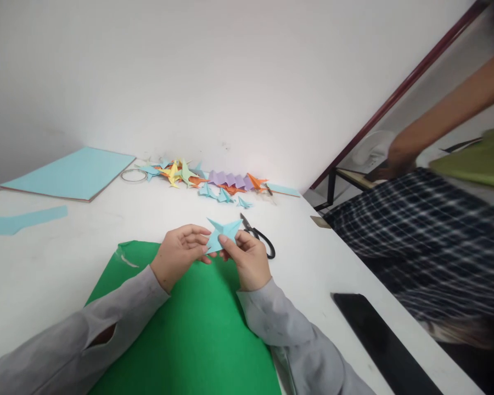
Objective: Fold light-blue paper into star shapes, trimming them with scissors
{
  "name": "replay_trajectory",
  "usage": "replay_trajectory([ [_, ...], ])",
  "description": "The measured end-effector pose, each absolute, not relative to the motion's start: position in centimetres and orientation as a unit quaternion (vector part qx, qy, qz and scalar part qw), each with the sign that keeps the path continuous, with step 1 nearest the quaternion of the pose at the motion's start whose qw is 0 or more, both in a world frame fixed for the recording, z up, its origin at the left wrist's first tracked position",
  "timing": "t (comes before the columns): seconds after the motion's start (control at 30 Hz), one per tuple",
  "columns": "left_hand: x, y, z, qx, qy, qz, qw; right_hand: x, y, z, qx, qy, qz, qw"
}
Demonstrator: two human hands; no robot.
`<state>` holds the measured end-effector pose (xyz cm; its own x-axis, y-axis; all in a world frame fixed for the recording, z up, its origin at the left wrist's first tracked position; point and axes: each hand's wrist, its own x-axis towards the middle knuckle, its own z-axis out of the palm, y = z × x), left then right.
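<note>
A light blue folded paper crane [226, 229], with pointed tips sticking up and out, is held between my two hands above a green sheet [181, 329]. My left hand [183, 249] pinches its lower left corner between thumb and fingers. With the thumb across its front, my right hand [247, 255] grips the lower right side. Just behind my right hand lie black-handled scissors [263, 241], partly hidden by it.
Against the wall lie several coloured paper cranes [177, 173] and a purple pleated paper strip [230, 180]. A stack of blue paper [72, 173] and a blue offcut [24, 219] are at left. A long black object [379, 340] lies at right, where another person [395, 230] stands.
</note>
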<state>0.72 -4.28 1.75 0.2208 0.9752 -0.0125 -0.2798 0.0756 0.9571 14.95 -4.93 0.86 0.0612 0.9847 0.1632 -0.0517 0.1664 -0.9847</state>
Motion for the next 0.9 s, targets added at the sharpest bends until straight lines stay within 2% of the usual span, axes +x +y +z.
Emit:
replay_trajectory([
  [0.17,0.75,-4.44,2.09,0.427,0.395,0.504,0.639,15.04,-4.86,0.74,-0.458,-0.505,0.453,0.574],
  [0.6,0.85,-4.39,1.67,0.494,0.384,0.495,0.603,14.72,-5.21,1.21,-0.464,-0.499,0.453,0.575],
  [0.9,0.84,-4.69,1.95,0.471,0.378,0.492,0.627,14.77,-5.06,1.07,-0.468,-0.490,0.459,0.575],
])
